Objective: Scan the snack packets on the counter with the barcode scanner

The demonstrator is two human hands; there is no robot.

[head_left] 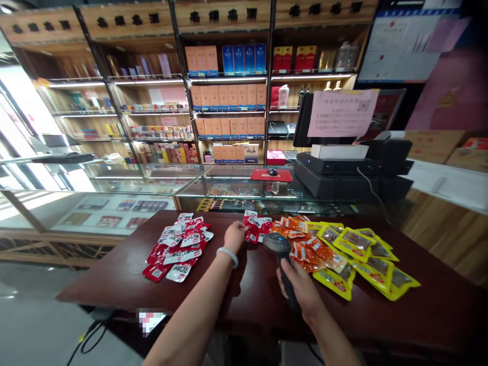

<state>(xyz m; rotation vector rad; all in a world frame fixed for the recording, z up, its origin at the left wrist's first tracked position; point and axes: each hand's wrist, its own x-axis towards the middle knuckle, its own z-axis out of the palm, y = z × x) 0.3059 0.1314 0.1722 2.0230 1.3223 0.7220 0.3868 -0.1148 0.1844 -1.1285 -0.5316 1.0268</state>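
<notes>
My right hand (301, 290) grips the handle of a dark barcode scanner (277, 245), whose head points at the snack packets ahead. My left hand (235, 235), with a pale bangle on the wrist, is closed on a red snack packet (253, 229) at the edge of a small red cluster. A pile of red and white packets (179, 246) lies to the left on the dark wooden table (114, 274). Orange packets (305, 244) and yellow packets (366, 259) spread out to the right.
Behind the table stand glass display counters (152, 183), a red mouse pad with a mouse (271, 174), and a black cash register with a screen (343, 168). Shelves of boxed goods (229, 101) fill the back wall. A cable (89, 335) hangs at the table's front left.
</notes>
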